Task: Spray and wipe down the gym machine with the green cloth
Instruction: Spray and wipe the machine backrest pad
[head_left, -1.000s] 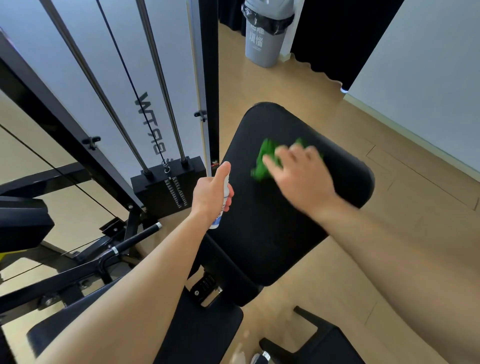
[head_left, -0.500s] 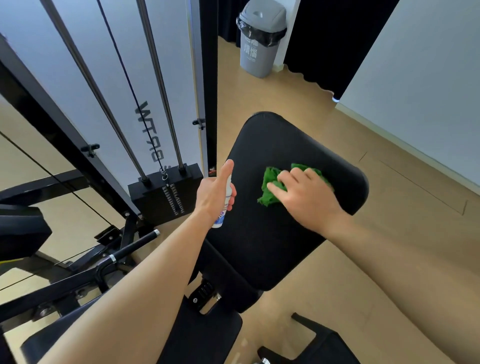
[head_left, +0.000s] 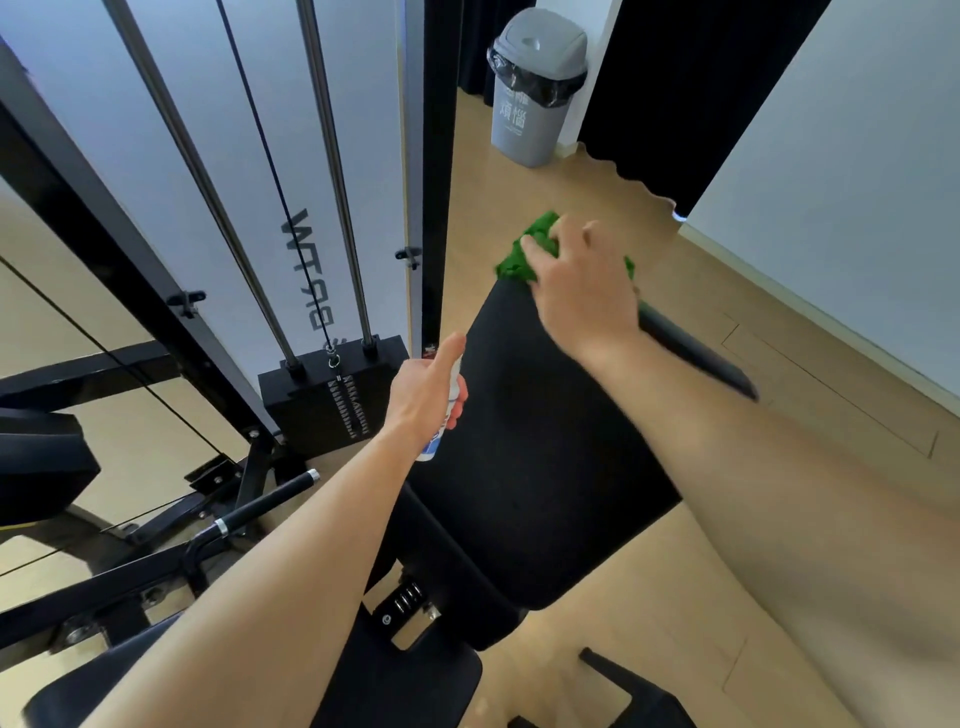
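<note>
Right hand (head_left: 582, 291), upper centre of frame, fingers curled over green cloth (head_left: 519, 260) at pad (head_left: 545, 441) top edge; left hand (head_left: 426, 395), centre, gripping spray bottle (head_left: 441, 431).

Matt black pad (head_left: 524, 441), nubbly green cloth (head_left: 519, 260), polished rods (head_left: 332, 171)

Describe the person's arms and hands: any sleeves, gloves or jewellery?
No gloves: the left hand and the right hand are bare, with no rings to be seen. Neither wrist carries a watch or band. The left forearm and the right forearm are uncovered to the picture's edge, so no sleeve shows. The right hand is slightly blurred, so small details could escape.
</note>
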